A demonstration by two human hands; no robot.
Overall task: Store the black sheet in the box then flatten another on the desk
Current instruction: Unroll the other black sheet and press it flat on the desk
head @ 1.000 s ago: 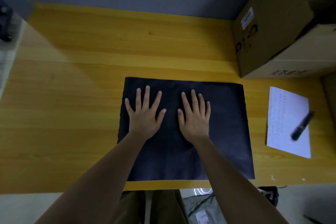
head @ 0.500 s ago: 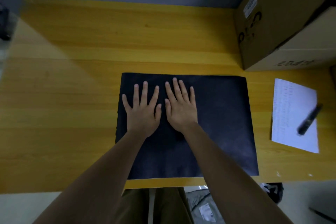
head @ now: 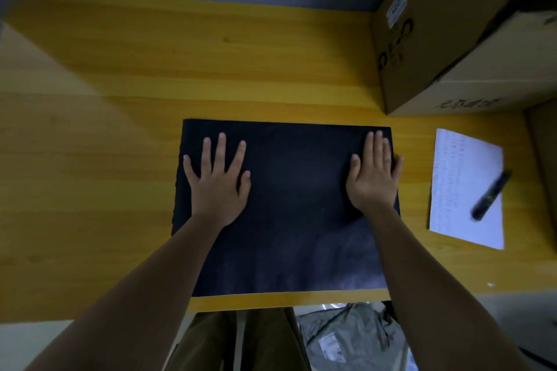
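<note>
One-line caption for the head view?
Left hand and right hand press flat on black sheet on desk.

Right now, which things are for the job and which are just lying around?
For the job:
black sheet, flat on the desk
left hand and right hand, pressing it flat
cardboard box

Just lying around:
white paper
black pen on that paper
grey bag below the desk's edge
</note>
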